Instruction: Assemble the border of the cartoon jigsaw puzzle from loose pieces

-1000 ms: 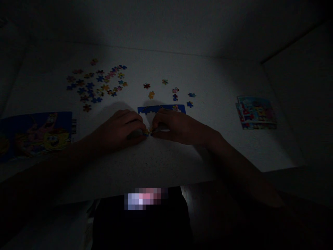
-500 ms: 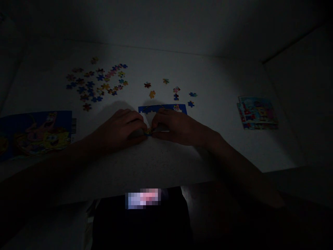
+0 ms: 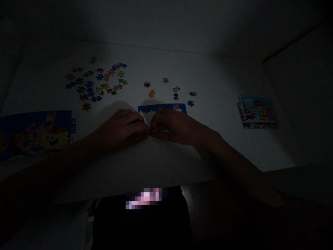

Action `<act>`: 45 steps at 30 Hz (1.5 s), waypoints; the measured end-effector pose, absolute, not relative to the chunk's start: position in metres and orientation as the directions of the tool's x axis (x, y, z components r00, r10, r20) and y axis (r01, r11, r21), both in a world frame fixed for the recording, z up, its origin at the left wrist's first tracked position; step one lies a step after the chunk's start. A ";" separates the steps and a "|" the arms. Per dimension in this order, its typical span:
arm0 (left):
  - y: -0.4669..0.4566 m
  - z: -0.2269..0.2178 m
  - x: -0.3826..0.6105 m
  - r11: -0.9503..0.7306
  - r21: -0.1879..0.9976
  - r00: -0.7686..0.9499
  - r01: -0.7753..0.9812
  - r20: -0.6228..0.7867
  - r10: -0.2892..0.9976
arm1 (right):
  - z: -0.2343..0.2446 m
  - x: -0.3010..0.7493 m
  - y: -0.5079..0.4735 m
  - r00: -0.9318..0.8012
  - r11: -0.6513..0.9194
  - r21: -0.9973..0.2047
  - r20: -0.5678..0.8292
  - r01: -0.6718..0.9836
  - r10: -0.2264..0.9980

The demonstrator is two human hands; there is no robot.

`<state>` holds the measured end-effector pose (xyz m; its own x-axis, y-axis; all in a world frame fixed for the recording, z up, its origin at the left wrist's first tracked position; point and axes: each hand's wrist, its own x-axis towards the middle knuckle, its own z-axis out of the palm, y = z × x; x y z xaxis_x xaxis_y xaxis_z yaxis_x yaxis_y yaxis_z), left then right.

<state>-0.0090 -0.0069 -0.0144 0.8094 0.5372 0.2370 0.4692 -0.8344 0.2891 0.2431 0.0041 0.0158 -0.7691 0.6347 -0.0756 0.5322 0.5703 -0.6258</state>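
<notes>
In dim light, my left hand (image 3: 122, 127) and my right hand (image 3: 173, 126) rest on a white table (image 3: 161, 163), their fingertips meeting. Both are curled in a pinch on small puzzle pieces (image 3: 149, 131) held between them. Just behind the hands lies a partly joined blue puzzle strip (image 3: 162, 108). A scatter of loose puzzle pieces (image 3: 96, 82) lies at the far left. A few more loose pieces (image 3: 177, 91) sit behind the strip.
A puzzle box lid (image 3: 35, 133) with a cartoon picture lies at the left edge. A small stack of picture cards (image 3: 257, 111) lies at the right. A wall rises behind the table, and the table's front edge runs below my arms.
My hands have drawn slightly closer together, so the pieces between the fingertips show less. Nothing else on the table has moved.
</notes>
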 end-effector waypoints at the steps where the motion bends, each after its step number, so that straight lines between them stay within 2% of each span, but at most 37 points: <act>1: -0.007 -0.015 -0.009 -0.839 0.290 0.812 0.460 0.245 0.530 | 0.016 0.243 0.004 -0.769 0.572 -0.625 -0.073 0.531 0.635; 4: -0.006 -0.016 -0.010 -0.834 0.311 0.811 0.455 0.241 0.533 | 0.017 0.241 0.003 -0.769 0.569 -0.625 -0.081 0.535 0.634; 8: -0.008 -0.009 -0.011 -0.844 0.296 0.829 0.447 0.218 0.515 | 0.025 0.248 0.008 -0.791 0.545 -0.682 -0.082 0.488 0.606; 11: -0.011 -0.002 -0.011 -0.877 0.266 0.862 0.400 0.216 0.458 | 0.033 0.267 0.022 -0.696 0.498 -0.685 -0.019 0.533 0.718; 14: -0.013 0.001 -0.010 -0.881 0.275 0.870 0.384 0.213 0.446 | 0.037 0.295 0.041 -0.501 0.431 -0.609 0.064 0.666 0.863; 18: -0.013 0.000 -0.009 -0.873 0.294 0.859 0.389 0.228 0.459 | 0.030 0.329 0.057 -0.391 0.357 -0.484 0.032 0.799 0.920; 23: -0.012 -0.001 -0.011 -0.866 0.321 0.858 0.384 0.222 0.463 | 0.016 0.351 0.056 -0.310 0.271 -0.610 0.043 0.745 0.950; 27: -0.010 0.001 -0.013 -0.859 0.357 0.855 0.367 0.234 0.463 | 0.014 0.358 0.055 -0.328 0.276 -0.650 0.044 0.708 0.944; 32: -0.010 0.002 -0.010 -0.869 0.332 0.846 0.366 0.270 0.459 | 0.013 0.360 0.056 -0.321 0.254 -0.646 0.015 0.720 0.947; 40: -0.012 0.000 -0.009 -0.838 0.347 0.806 0.420 0.281 0.521 | 0.018 0.360 0.053 -0.334 0.240 -0.546 -0.078 0.803 0.939; 45: -0.011 -0.002 -0.010 -0.857 0.323 0.823 0.401 0.283 0.492 | 0.023 0.352 0.048 -0.369 0.260 -0.531 -0.107 0.806 0.923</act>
<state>-0.0100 -0.0107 -0.0024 0.8231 0.4922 0.2833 0.4012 -0.8570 0.3235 0.3525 0.0483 0.0226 -0.3687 0.9233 -0.1073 0.8063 0.2602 -0.5312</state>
